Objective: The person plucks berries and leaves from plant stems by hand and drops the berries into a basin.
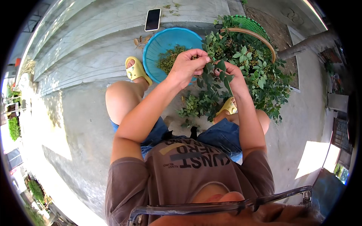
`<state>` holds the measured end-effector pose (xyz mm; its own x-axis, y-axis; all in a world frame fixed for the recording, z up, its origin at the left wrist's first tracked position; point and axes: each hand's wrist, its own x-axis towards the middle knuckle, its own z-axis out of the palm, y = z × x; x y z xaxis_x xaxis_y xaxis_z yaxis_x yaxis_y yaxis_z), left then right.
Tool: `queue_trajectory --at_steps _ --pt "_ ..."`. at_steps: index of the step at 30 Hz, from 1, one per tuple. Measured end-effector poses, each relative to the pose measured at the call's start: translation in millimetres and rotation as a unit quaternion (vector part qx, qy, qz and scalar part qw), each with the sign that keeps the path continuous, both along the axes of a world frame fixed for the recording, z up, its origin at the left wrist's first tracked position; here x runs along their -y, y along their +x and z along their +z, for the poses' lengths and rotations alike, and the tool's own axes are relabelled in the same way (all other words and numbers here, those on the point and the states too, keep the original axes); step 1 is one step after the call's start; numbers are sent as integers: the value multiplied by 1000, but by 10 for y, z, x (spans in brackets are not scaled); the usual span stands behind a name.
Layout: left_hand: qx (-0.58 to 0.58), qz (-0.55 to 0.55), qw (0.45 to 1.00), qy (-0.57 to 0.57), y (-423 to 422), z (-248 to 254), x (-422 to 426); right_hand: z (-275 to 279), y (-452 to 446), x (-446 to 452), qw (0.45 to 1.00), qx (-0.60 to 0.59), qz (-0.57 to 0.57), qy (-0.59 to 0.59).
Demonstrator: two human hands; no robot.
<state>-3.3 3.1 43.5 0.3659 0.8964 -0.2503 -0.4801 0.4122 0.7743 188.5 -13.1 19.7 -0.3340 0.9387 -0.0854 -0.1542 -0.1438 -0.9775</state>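
My left hand [186, 68] is at the right side of a blue basin [177, 36], its thumb and fingers pinched together at a small cluster of green berries. Close by on the right, my right hand [234, 76] has its fingers closed round a leafy sprig [208, 78], whose dark green leaves hang between the hands. Loose small green berry clusters [166, 61], like Sichuan pepper, lie in the basin. Beyond my right hand, a heap of leafy branches with berries [260, 71] spills over a green woven basket [250, 25].
A phone [152, 19] lies on the concrete step [94, 34] behind the basin. The basket's curved brown handle [265, 40] arches over the branches. Stripped-looking leaves [196, 105] lie on the floor between my feet, which wear yellow slippers [148, 78]. A trunk [309, 44] leans at the right.
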Motion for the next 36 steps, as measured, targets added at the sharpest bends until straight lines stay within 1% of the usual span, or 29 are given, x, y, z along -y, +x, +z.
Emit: queue_trajectory --at_steps 1,5,6,9,10,12,13,15,16,17,18,19,21,22,24,25,27,28,29,30,31,32,33,34,35,36 --pt "6 2 1000 0 -29 -15 -31 -49 -3 -46 999 -2 24 32" --pt "22 -1 1000 -3 -139 -17 -126 -61 -49 -157 999 -33 19 6" --pt "21 1 1000 -3 -167 -27 -151 -43 -84 -167 1000 -29 2 -8" --pt "36 -7 999 -15 -266 -81 -233 -118 -133 -274 999 -39 24 -6" --pt "14 -5 1000 -1 -303 -105 -268 -157 -157 -310 999 -39 26 -7" --pt "-37 -1 999 26 -363 -161 -347 -213 -220 -375 1000 6 14 -8" --pt "-38 1 999 25 -380 -191 -373 -212 -245 -396 1000 6 15 -9" --pt "-223 43 970 82 -413 -248 -416 -196 -294 -434 983 153 -14 101" --pt "-224 43 970 81 -432 -319 -449 -239 -303 -463 977 172 -18 124" --pt "-318 72 924 199 -453 -413 -480 -246 -317 -470 977 171 -17 123" --pt "-405 98 854 312 -459 -417 -483 -229 -344 -477 964 208 -33 165" --pt "-405 98 854 311 -468 -420 -486 -223 -362 -483 946 245 -49 206" --pt "-497 104 758 408 -471 -406 -487 -245 -369 -498 939 260 -48 221" --pt "-497 104 759 408 -459 -401 -485 -254 -367 -509 930 275 -47 238" --pt "-568 102 677 457 -424 -398 -479 -259 -357 -520 925 294 -44 237" --pt "-568 101 677 456 -419 -399 -482 -262 -352 -525 919 313 -40 237" --pt "-599 90 616 505 -408 -406 -487 -266 -326 -523 922 315 -36 221" --pt "-598 89 616 505 -425 -419 -498 -271 -307 -524 925 317 -31 207" --pt "-609 86 595 517 -470 -423 -506 -294 -275 -524 925 317 -32 207" --pt "-620 83 574 528 -508 -447 -529 -323 -237 -541 948 281 -31 149" --pt "-619 83 574 529 -529 -477 -556 -343 -209 -555 965 243 -31 90" --pt "-638 101 556 523 -540 -506 -587 -360 -188 -565 990 140 -25 19" --pt "-655 119 537 518 -543 -509 -600 -357 -177 -573 990 140 -28 19" --pt "-690 96 543 469 -547 -518 -592 -357 -164 -573 995 81 -49 -43" --pt "-687 95 544 471 -554 -529 -574 -355 -141 -562 992 20 -70 -105" --pt "-721 106 513 453 -558 -520 -551 -299 -94 -542 986 -6 -70 -149"
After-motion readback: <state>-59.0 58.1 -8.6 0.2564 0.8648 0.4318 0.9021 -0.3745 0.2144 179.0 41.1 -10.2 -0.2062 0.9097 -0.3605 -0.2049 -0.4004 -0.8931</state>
